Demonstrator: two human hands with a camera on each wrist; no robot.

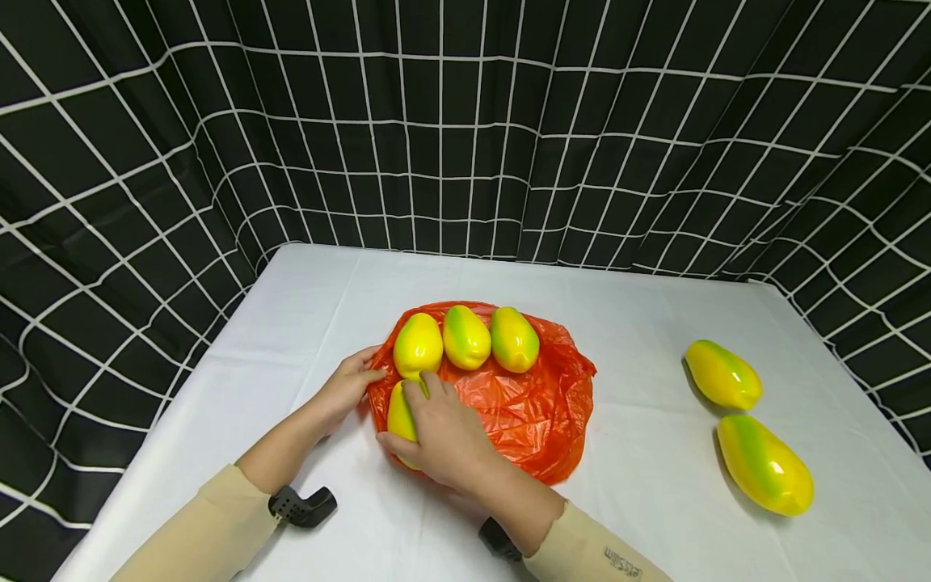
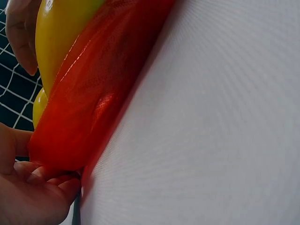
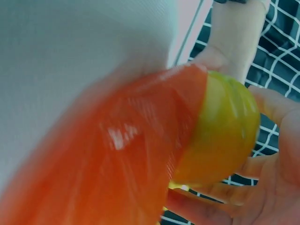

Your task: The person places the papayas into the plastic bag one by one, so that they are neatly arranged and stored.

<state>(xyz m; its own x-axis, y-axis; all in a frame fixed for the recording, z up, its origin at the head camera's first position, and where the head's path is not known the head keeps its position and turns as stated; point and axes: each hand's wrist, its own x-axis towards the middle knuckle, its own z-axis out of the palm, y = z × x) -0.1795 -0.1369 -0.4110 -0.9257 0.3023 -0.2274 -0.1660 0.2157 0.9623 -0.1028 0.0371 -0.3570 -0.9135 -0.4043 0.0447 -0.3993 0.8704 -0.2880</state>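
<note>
A red plastic bag (image 1: 509, 412) lies spread open on the table, its left rim pinched between the thumb and curled fingers of my left hand (image 1: 347, 388). In the left wrist view those fingers hold the thin red film near the tabletop. My right hand (image 1: 451, 432) grips a yellow-green papaya (image 1: 400, 416) at the bag's near left side, hiding part of it. Seen from the right wrist, thumb and fingers curve round the papaya (image 3: 225, 131), and the bag's edge covers its other side. Three more papayas (image 1: 466, 338) sit in a row along the bag's far side.
Two papayas (image 1: 723, 374) lie apart at the right of the white-covered table (image 1: 640, 323). Black cloth with a white grid (image 1: 465, 145) hangs behind and along both sides. Each wrist wears a black device (image 1: 301, 507).
</note>
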